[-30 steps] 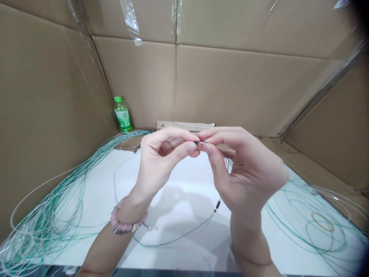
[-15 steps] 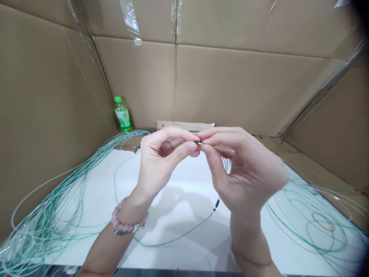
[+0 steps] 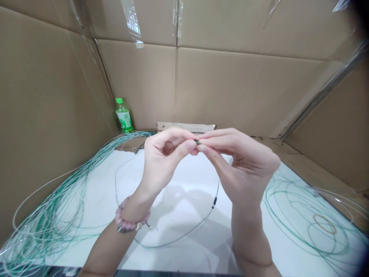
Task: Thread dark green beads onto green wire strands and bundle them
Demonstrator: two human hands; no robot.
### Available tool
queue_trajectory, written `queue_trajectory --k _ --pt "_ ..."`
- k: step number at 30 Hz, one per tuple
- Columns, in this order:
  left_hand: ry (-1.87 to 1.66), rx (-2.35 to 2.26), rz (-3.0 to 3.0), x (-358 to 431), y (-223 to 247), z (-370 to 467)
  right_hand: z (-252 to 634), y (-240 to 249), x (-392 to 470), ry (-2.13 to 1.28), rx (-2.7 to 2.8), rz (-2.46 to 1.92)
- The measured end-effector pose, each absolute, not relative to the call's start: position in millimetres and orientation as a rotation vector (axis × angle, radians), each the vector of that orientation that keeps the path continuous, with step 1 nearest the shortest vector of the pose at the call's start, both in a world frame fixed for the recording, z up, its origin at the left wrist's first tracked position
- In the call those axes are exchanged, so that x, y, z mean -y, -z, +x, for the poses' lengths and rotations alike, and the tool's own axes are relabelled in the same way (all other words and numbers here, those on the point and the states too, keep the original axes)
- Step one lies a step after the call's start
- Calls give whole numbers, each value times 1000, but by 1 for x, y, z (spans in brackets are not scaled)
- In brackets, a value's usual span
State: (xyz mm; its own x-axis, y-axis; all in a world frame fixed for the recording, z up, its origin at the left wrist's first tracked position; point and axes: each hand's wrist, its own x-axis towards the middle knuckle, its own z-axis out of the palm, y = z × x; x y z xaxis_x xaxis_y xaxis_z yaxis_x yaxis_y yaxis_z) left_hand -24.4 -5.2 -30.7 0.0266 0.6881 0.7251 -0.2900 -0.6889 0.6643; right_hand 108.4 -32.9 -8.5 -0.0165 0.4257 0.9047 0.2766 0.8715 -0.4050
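Over the white tabletop, my left hand (image 3: 161,157) and my right hand (image 3: 242,165) meet fingertip to fingertip. A tiny dark green piece (image 3: 197,142) shows between the pinched fingers of my left hand; its exact kind is too small to make out. My right thumb and fingers are closed at its other side on the end of a thin green wire, mostly hidden there. The wire (image 3: 173,244) hangs in a wide loop below my hands. Several small black beads (image 3: 215,201) sit on its right side, near my right wrist.
A large bundle of green and white wires (image 3: 57,207) lies at the left. Looser wire coils (image 3: 291,231) and a tan ring (image 3: 324,224) are at the right. A green bottle (image 3: 124,118) stands in the back left corner. Cardboard walls (image 3: 230,88) enclose the table.
My right hand has moved slightly left, closing the small gap between the fingertips. The short silvery bit that showed between them is now hidden. The hanging beads have shifted a little left.
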Motion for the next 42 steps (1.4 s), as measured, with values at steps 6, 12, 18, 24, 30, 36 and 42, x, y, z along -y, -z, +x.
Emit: queue_trajectory --k 6,12,18,24,30,36,42 --pt "-1773 -416 1516 5 31 -22 106 10 31 -204 1573 -582" --pt "-1799 -409 1528 5 32 -19 105 11 30 -175 1578 -574" --pt "-1846 -392 1564 3 31 -21 106 10 29 -104 1579 -553" --pt "-1959 -518 1706 6 26 -27 111 9 32 77 1592 -568" --pt "-1990 -605 1857 11 23 -27 112 9 30 187 1750 -631" --pt "-1983 -610 1856 12 22 -26 113 8 30 210 1819 -650" --pt "-1981 -618 1870 13 22 -26 112 7 31 232 1828 -661"
